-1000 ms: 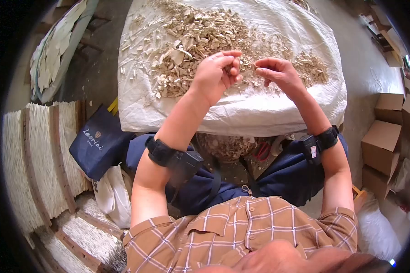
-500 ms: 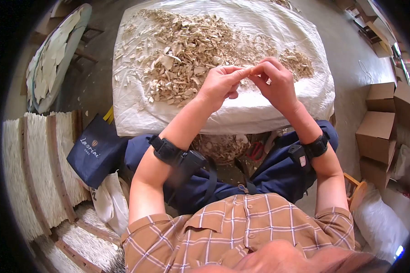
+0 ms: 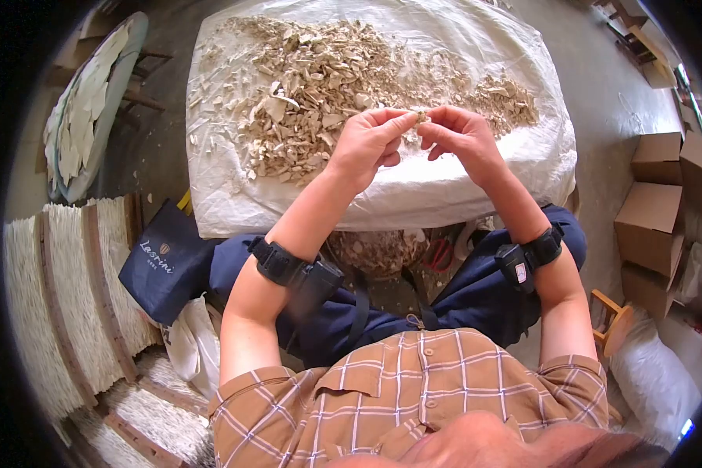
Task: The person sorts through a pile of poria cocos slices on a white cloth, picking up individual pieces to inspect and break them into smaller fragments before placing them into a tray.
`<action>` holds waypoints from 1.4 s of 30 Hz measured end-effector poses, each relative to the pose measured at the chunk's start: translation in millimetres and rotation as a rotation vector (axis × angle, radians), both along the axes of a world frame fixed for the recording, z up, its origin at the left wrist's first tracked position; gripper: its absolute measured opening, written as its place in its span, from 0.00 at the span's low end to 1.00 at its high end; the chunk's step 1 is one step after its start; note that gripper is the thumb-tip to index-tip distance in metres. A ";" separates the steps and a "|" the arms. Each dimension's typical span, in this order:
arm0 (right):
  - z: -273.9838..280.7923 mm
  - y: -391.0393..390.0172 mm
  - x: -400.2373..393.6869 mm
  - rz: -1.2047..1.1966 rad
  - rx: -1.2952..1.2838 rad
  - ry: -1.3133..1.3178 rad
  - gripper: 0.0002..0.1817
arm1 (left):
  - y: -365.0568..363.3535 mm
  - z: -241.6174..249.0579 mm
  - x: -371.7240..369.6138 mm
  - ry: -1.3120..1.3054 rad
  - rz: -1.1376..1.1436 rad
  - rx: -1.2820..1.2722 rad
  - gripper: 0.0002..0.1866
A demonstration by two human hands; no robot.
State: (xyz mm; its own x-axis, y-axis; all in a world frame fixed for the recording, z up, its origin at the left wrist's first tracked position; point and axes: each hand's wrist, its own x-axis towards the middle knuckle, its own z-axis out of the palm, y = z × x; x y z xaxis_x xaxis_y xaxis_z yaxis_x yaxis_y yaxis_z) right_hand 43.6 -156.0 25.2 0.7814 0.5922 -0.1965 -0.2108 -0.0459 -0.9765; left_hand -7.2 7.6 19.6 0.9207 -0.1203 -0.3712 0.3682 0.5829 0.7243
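My left hand [image 3: 369, 146] and my right hand [image 3: 466, 139] meet fingertip to fingertip above the near side of the cloth-covered table. Between their pinched thumbs and fingers is a small pale flake [image 3: 421, 116], mostly hidden by the fingertips. Both hands are closed on it. Behind and left of them spreads a large heap of dry beige flakes [image 3: 320, 74]. A smaller heap of finer bits [image 3: 507, 101] lies beyond my right hand. White cloth [image 3: 444, 191] covers the table beneath my wrists.
Below the table edge stands a container of similar flakes [image 3: 378, 251], with red-handled scissors [image 3: 441, 253] beside it. A dark blue bag [image 3: 164, 261] and racks of pale sheets [image 3: 66, 296] are at left. Cardboard boxes [image 3: 649, 207] and a wooden stool [image 3: 616, 327] stand at right.
The fingertips have come slightly lower and left, and the right hand has turned so its fingers lie flatter. A pale flake now shows between the fingertips. The view has shifted a little.
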 end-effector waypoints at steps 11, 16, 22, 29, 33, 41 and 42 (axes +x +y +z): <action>-1.1 -0.9 -3.5 -0.087 0.009 0.014 0.10 | -11.2 4.7 1.8 -0.082 0.026 0.225 0.09; -2.5 -2.2 -2.1 -0.081 0.073 0.110 0.08 | -6.2 0.3 2.0 -0.084 -0.044 0.119 0.09; -1.0 1.1 -4.5 -0.056 0.093 0.127 0.09 | -1.8 -4.3 2.6 0.002 -0.044 -0.009 0.08; -8.3 2.1 -5.1 -0.102 -0.011 -0.089 0.09 | -5.6 2.9 4.3 0.000 0.183 0.314 0.08; -10.7 1.8 -5.4 -0.066 -0.072 -0.256 0.07 | -2.3 2.5 7.3 -0.252 0.004 0.703 0.10; -1.4 -3.2 -1.2 -0.025 0.166 0.147 0.08 | -2.2 15.0 3.1 -0.237 -0.210 0.464 0.11; -1.5 -3.4 -1.5 -0.012 0.182 0.174 0.08 | -2.2 13.9 2.9 -0.223 -0.221 0.460 0.11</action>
